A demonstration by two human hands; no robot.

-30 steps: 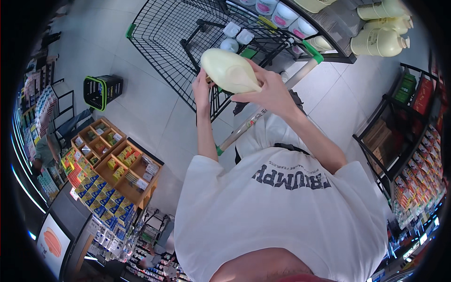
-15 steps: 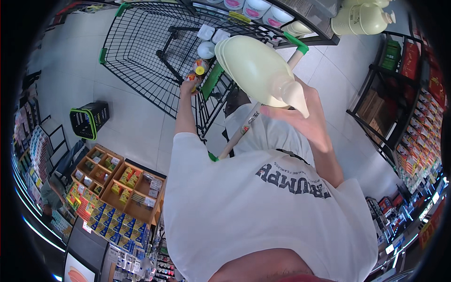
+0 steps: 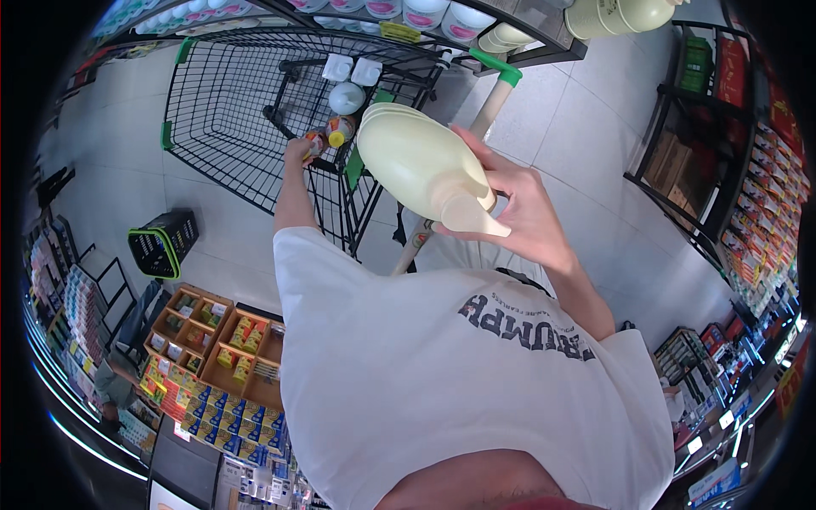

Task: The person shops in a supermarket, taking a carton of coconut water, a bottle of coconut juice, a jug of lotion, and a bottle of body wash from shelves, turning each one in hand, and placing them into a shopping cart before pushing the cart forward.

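My right hand (image 3: 531, 208) grips a large pale-yellow pump bottle (image 3: 412, 157) in front of my chest. The bottle is tilted, its spout end toward me and its base toward the shopping cart (image 3: 223, 95). At the cart's near side, my left hand (image 3: 297, 150) is closed around a small bottle with an orange-red label (image 3: 317, 142); part of it is hidden by the fingers. Beside it in the cart sits a similar bottle with a yellow cap (image 3: 338, 136). A round white container (image 3: 347, 98) and two white packs (image 3: 337, 67) lie farther in.
Shelves of white tubs (image 3: 422, 15) and pale-yellow bottles (image 3: 625, 15) run along the far side. A black basket with a green rim (image 3: 161, 242) stands on the floor at left. Wooden display bins (image 3: 223, 331) are near left, a black rack (image 3: 671, 161) at right. A person (image 3: 115, 382) is at far left.
The pump bottle has come down and left, nearer my chest, and more of my right hand shows. The cart and my left hand appear farther left in the picture as the view shifted.
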